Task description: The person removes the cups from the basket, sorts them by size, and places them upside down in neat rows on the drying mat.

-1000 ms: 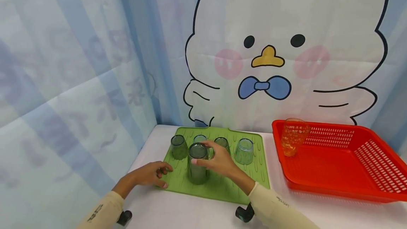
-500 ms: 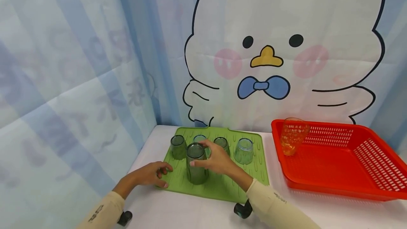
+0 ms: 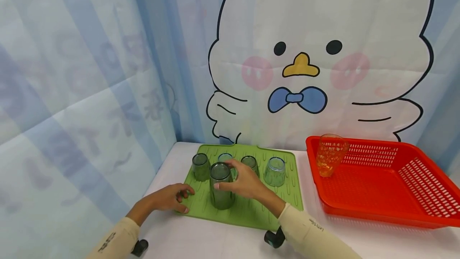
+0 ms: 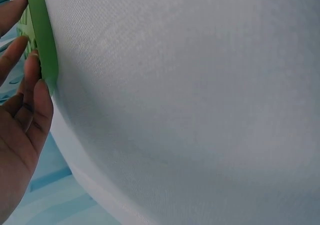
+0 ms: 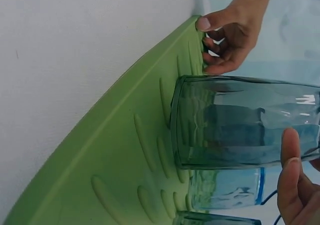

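Observation:
Upside down on a green drying mat [image 3: 248, 213] stands a tall smoky grey-green drinking glass [image 3: 221, 195]. My right hand [image 3: 246, 181] holds it from the right, thumb in front and fingers near its upper part, partly hidden behind the glass. In the right wrist view, the tall glass [image 5: 235, 122] meets the mat with its rim. My left hand [image 3: 167, 198] rests with loosely bent fingers at the mat's near left corner, fingertips touching its edge. Behind the tall glass, several shorter glasses stand inverted, among them a dark one [image 3: 201, 168] and a pale bluish one [image 3: 275, 173].
A red plastic basket [image 3: 377, 189] stands to the right of the mat, and an orange patterned glass [image 3: 332, 157] leans inside it at the left. Curtains close off the back and left. Black wrist cameras [image 3: 274, 238] sit below the sleeves.
Over the last second, the tall glass and my right hand have shifted very slightly left. My left hand has stayed at the mat's corner, and the shorter glasses have not moved.

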`<state>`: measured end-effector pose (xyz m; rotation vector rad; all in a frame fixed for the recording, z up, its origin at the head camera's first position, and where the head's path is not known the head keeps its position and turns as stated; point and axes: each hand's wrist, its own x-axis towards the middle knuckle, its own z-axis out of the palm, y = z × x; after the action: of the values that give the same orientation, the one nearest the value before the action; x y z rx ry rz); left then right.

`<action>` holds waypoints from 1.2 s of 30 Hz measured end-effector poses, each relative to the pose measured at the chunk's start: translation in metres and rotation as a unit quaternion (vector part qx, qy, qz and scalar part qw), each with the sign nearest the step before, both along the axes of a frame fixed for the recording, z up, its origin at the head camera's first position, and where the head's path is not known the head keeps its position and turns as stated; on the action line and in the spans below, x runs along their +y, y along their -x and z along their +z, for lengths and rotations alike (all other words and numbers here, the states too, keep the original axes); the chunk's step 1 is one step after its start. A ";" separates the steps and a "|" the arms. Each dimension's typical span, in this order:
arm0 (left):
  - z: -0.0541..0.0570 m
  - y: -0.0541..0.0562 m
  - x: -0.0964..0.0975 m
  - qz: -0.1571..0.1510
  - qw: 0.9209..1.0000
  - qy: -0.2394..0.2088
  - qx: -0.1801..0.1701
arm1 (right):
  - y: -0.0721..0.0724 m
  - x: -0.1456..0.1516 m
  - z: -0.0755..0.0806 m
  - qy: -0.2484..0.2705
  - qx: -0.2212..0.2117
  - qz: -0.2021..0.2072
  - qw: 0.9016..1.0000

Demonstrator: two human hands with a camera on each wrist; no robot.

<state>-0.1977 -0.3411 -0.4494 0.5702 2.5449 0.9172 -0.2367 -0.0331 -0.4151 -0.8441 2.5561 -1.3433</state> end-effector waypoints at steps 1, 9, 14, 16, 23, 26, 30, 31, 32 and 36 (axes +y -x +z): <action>0.001 0.000 0.000 -0.001 1.000 -0.002 -0.001 | 0.000 0.000 0.000 0.001 0.000 0.000 1.000; 0.002 0.000 0.002 0.000 1.000 -0.001 -0.004 | -0.004 0.016 0.011 0.010 -0.002 -0.006 1.000; 0.003 0.001 0.002 0.000 1.000 -0.002 -0.004 | -0.008 0.044 0.032 0.009 -0.012 -0.011 1.000; 0.003 0.001 0.002 -0.001 1.000 -0.003 -0.003 | -0.008 0.060 0.046 0.013 -0.022 -0.004 1.000; 0.001 -0.001 0.000 0.003 1.000 -0.005 -0.013 | 0.009 0.132 0.085 0.005 0.029 0.094 0.995; 0.002 -0.001 0.001 0.003 1.000 -0.006 -0.013 | 0.026 0.167 0.099 -0.028 0.066 0.099 0.993; 0.003 -0.001 0.002 0.000 1.000 -0.004 -0.009 | 0.054 0.212 0.115 -0.085 0.085 0.066 0.991; 0.003 -0.001 0.002 0.001 1.000 -0.003 -0.008 | 0.061 0.223 0.117 -0.100 0.085 0.055 0.990; 0.003 -0.001 0.002 0.001 1.000 -0.001 -0.007 | 0.067 0.233 0.119 -0.113 0.084 0.045 0.989; 0.002 -0.001 0.003 0.002 1.000 0.001 -0.011 | 0.086 0.267 0.117 -0.172 0.067 0.008 0.983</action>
<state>-0.1971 -0.3384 -0.4474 0.5515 2.5288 0.9185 -0.3227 0.2343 -0.2977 -0.9086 2.7617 -0.8251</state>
